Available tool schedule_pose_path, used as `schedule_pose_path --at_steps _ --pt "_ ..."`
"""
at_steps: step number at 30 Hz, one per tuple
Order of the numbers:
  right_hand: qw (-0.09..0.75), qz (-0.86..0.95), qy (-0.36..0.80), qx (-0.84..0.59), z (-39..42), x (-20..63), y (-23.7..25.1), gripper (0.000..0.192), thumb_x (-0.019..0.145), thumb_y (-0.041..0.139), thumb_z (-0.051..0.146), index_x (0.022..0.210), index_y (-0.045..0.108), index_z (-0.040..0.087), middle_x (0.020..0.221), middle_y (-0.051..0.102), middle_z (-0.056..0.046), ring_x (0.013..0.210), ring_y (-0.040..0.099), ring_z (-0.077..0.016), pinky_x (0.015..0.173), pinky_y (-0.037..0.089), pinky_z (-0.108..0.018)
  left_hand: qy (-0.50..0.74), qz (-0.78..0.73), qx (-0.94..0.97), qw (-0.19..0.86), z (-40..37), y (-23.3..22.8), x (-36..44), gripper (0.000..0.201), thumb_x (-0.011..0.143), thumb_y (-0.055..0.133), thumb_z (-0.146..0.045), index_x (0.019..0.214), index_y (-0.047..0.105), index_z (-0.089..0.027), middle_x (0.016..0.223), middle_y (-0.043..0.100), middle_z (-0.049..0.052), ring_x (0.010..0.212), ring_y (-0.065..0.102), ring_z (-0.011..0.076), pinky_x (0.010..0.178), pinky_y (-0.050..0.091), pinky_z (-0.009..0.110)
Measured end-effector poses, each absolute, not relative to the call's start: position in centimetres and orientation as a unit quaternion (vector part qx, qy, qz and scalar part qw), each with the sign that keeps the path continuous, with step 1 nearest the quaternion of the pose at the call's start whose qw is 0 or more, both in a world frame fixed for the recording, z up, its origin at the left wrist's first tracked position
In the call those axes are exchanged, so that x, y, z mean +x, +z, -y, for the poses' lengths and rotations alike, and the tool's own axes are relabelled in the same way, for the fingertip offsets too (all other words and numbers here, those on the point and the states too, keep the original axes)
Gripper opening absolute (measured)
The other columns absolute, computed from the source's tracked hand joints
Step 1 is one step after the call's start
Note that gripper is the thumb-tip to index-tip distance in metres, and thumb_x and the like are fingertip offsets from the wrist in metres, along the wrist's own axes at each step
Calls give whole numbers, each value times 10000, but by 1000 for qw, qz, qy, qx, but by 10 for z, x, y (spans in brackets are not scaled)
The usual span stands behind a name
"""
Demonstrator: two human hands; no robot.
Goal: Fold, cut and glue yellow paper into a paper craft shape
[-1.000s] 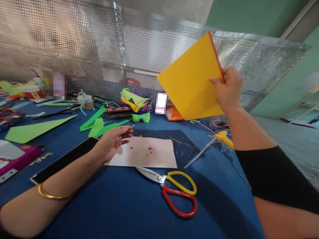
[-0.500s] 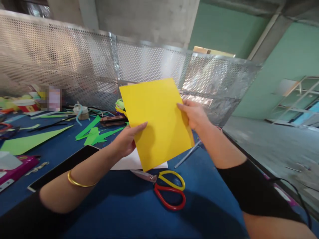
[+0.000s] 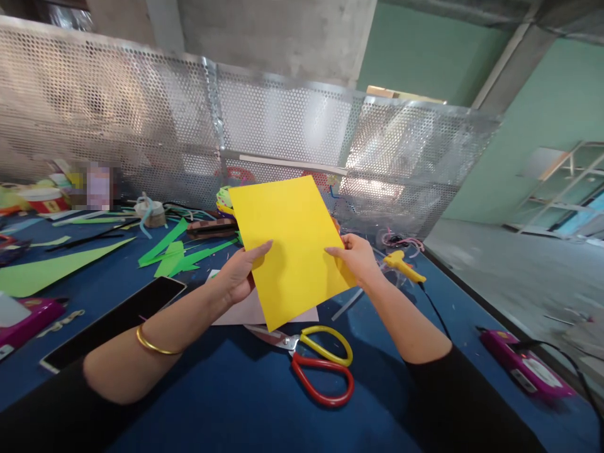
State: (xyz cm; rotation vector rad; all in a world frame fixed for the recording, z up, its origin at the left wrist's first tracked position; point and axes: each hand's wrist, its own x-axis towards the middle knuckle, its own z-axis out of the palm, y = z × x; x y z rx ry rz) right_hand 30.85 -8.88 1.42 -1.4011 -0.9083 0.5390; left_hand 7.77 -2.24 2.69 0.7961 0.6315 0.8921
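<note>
A yellow paper sheet is held up over the blue table, tilted like a diamond. My left hand grips its left edge, thumb on the front. My right hand pinches its right edge. Under the sheet lies a pale paper sheet, partly hidden. Scissors with one yellow and one red handle lie just below the yellow sheet's bottom corner.
A yellow glue gun lies to the right with its black cord. A dark phone rests by my left forearm. Green paper scraps and craft pieces sit behind. A perforated metal screen borders the table. A pink device sits at far right.
The yellow sheet came down from my raised right hand to in front of me; my left hand left the pale sheet and took its left edge. Both hands have since lowered it slightly.
</note>
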Motion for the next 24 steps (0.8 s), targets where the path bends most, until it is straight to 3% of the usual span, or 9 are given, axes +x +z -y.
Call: schedule_pose_path --at_steps 5,11,18,24 --pt "647 377 273 -603 87 313 8 287 500 815 350 665 647 186 644 721 -26 573 666 -223 518 517 -317 420 -276 328 800 27 29 79 226 871 615 -178 1072 702 -124 1157 718 114 917 720 224 764 610 308" --pt "669 343 328 -571 89 313 11 269 534 809 358 703 696 182 684 748 -59 617 704 -257 572 565 -352 432 -237 336 803 28 31 83 355 944 522 -365 1184 658 -142 1270 659 111 1070 669 258 868 587 361" --pt "697 311 334 -554 82 320 -1 272 534 815 393 689 711 195 684 751 -75 641 714 -285 555 573 -384 436 -267 351 784 27 26 87 268 897 590 -251 1133 663 -146 1195 699 121 1058 676 276 858 592 390" --pt "745 309 257 -532 80 313 -6 294 525 813 364 764 736 212 736 758 -12 722 713 -260 666 566 -371 446 -311 413 731 35 23 88 177 834 584 -129 948 707 -184 981 766 60 828 727 201 727 605 299"
